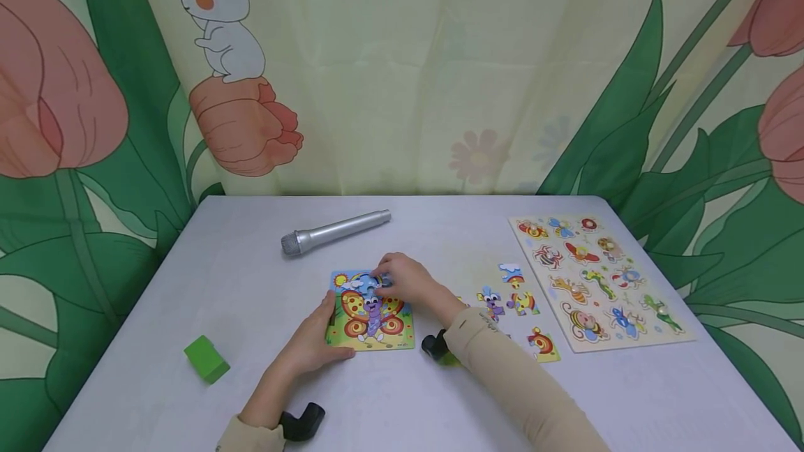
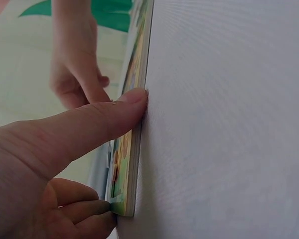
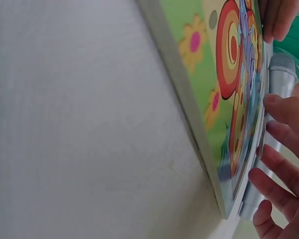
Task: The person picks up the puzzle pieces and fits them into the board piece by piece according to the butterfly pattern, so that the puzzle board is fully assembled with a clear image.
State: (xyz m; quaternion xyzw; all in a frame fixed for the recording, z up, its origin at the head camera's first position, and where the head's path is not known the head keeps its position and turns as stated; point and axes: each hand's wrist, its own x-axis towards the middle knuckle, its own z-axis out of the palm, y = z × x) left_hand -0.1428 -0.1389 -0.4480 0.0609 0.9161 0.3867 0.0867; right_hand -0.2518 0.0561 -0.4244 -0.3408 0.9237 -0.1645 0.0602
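Observation:
A square puzzle board [image 1: 349, 337] with a butterfly picture lies flat in the middle of the white table. My left hand [image 1: 314, 340] grips it, the thumb along the near edge and the fingers at the left edge; the left wrist view shows the thumb [image 2: 132, 99] against the board's side. Over the board's far right part, my right hand [image 1: 408, 277] pinches a thin puzzle piece [image 3: 263, 132] between thumb and fingers, seen almost edge-on in the right wrist view. Its picture is mostly hidden. Several loose puzzle pieces [image 1: 523, 303] lie right of the board.
A silver microphone [image 1: 342, 230] lies behind the puzzle board. A green block [image 1: 207, 360] sits at the left. To the right is a large board with insect pictures [image 1: 634, 330]. Black wrist devices [image 1: 303, 423] hang under both forearms. A printed curtain [image 1: 389, 75] stands behind the table.

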